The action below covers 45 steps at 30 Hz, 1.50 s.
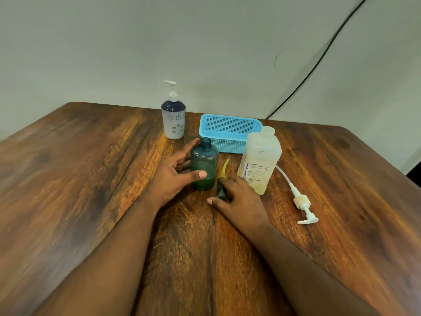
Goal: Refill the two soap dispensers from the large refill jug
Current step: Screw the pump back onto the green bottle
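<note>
Teal dispenser bottle (204,164) standing upright and uncapped near the middle of the desk (91,179), a shallow layer of pale green liquid sitting at its base. Left hand (175,173) cupping that bottle from nine o'clock, fingers spread loosely round the back, thumb pressing across the front low down. Right hand (237,197) lying at five o'clock of the bottle, fingers curling over a dark pump head (221,193) resting on the wood; cannot tell whether actually gripping it or merely covering it. Yellowish dip tube (224,167) sticking out from under those fingers, pointing toward twelve o'clock.

Large refill jug (260,159) standing at three o'clock of the teal bottle, open at the neck, pale yellowish liquid showing through, printed label facing the camera. White pump with long tube (300,201) lying flat on the desk at four o'clock of the jug, just apart from it.

Second dispenser (173,120), white with a navy shoulder and flower cut-outs, waiting at eleven o'clock near the far edge, white pump screwed on. Blue mesh basket (230,128) sitting at one o'clock, directly behind the teal bottle and the jug.
</note>
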Each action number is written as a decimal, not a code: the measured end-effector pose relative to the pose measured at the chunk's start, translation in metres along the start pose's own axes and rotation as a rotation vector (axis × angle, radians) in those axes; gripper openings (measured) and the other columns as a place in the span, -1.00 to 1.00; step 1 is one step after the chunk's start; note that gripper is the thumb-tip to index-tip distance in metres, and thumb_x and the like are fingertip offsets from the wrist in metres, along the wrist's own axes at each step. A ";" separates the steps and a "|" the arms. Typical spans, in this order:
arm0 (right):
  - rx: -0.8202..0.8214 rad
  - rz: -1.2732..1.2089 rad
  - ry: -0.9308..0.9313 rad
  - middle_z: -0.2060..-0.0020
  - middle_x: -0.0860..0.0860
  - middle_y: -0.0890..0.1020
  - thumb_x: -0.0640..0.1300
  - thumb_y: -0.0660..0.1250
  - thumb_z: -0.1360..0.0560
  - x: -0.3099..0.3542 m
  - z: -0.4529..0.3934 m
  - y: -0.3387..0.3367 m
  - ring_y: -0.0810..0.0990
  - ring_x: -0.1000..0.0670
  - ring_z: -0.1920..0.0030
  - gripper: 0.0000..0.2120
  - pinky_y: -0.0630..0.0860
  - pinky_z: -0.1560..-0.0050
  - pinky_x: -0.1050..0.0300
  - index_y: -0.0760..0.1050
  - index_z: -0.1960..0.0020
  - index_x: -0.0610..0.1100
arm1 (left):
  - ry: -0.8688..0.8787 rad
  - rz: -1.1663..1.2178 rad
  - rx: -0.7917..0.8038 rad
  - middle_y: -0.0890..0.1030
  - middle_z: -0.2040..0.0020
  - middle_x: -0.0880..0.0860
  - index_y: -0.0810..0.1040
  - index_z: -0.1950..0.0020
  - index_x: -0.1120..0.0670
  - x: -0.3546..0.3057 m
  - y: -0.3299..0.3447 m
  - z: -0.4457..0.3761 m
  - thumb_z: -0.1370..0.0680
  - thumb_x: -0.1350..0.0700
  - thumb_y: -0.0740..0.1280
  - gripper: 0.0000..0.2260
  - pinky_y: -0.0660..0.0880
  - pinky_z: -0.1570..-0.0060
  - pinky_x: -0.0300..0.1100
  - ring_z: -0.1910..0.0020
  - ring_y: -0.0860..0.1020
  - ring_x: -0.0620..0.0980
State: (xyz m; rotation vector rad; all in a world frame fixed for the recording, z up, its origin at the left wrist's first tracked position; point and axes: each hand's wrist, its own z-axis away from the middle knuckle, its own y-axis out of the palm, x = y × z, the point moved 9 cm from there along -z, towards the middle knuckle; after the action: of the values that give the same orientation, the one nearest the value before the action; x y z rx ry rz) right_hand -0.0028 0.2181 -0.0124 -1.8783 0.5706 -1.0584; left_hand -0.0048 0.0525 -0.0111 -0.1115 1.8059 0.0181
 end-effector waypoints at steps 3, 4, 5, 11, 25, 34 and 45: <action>-0.203 -0.212 -0.009 -0.17 0.05 0.51 0.13 0.46 -0.39 0.005 0.008 -0.025 0.43 0.19 -0.14 -0.44 0.43 -0.16 0.38 0.49 -0.32 -0.05 | -0.002 0.011 -0.024 0.56 -0.35 -0.07 0.42 -0.38 -0.27 0.001 -0.003 -0.001 -0.33 0.14 0.55 -0.31 0.51 -0.27 -0.11 -0.32 0.53 -0.13; -0.265 -0.296 -0.010 -0.16 0.06 0.51 0.08 0.49 -0.37 0.007 0.011 -0.034 0.45 0.23 -0.12 -0.46 0.42 -0.12 0.45 0.51 -0.29 -0.06 | -0.004 0.013 -0.028 0.57 -0.33 -0.08 0.44 -0.36 -0.28 0.000 -0.004 -0.001 -0.35 0.17 0.55 -0.32 0.51 -0.29 -0.08 -0.31 0.54 -0.15; -0.315 -0.391 -0.011 -0.15 0.08 0.52 0.03 0.51 -0.35 0.009 0.014 -0.042 0.47 0.25 -0.13 -0.47 0.43 -0.09 0.48 0.52 -0.27 -0.06 | -0.005 0.012 -0.030 0.58 -0.32 -0.10 0.44 -0.35 -0.28 0.000 -0.005 -0.001 -0.37 0.21 0.54 -0.33 0.51 -0.30 -0.06 -0.30 0.54 -0.16; -0.420 -0.913 -0.024 -0.09 0.02 0.60 -0.05 0.48 -0.27 0.029 0.017 -0.087 0.59 0.25 -0.06 -0.50 0.53 0.02 0.38 0.55 -0.19 -0.12 | -0.015 0.045 -0.004 0.53 -0.39 -0.03 0.48 -0.34 -0.30 0.000 -0.006 -0.001 -0.37 0.22 0.55 -0.34 0.49 -0.33 0.06 -0.35 0.52 -0.04; -0.284 -1.249 0.025 0.02 -0.01 0.71 0.01 0.60 -0.16 0.034 0.013 -0.098 0.68 -0.12 -0.02 -0.53 0.65 0.17 0.07 0.67 -0.01 -0.15 | -0.001 0.097 0.023 0.58 -0.30 -0.07 0.47 -0.33 -0.19 -0.004 -0.001 -0.003 -0.42 0.37 0.47 -0.37 0.55 -0.16 -0.24 -0.27 0.57 -0.13; -0.177 -0.774 0.015 0.18 0.04 0.72 0.22 0.40 -0.34 0.073 -0.022 -0.133 0.70 0.06 0.17 -0.61 0.63 0.22 0.12 0.67 0.03 -0.06 | 0.001 0.118 0.026 0.55 -0.35 -0.07 0.46 -0.40 -0.14 -0.001 0.000 -0.003 -0.43 0.35 0.48 -0.36 0.53 -0.19 -0.22 -0.30 0.55 -0.12; -0.247 -0.057 -0.055 0.17 0.11 0.57 0.19 0.09 -0.60 0.084 -0.093 -0.092 0.57 0.04 0.12 -0.58 0.39 0.12 0.15 0.58 -0.05 -0.08 | -0.008 0.105 0.015 0.57 -0.33 -0.15 0.45 -0.41 -0.14 0.007 -0.001 -0.005 -0.45 0.33 0.48 -0.38 0.43 -0.38 0.05 -0.36 0.51 -0.03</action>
State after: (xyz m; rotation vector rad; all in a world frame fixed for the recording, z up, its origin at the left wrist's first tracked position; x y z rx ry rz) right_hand -0.0396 0.1603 0.1272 -2.1426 0.6431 -1.0066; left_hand -0.0112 0.0507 -0.0162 -0.0052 1.8017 0.0794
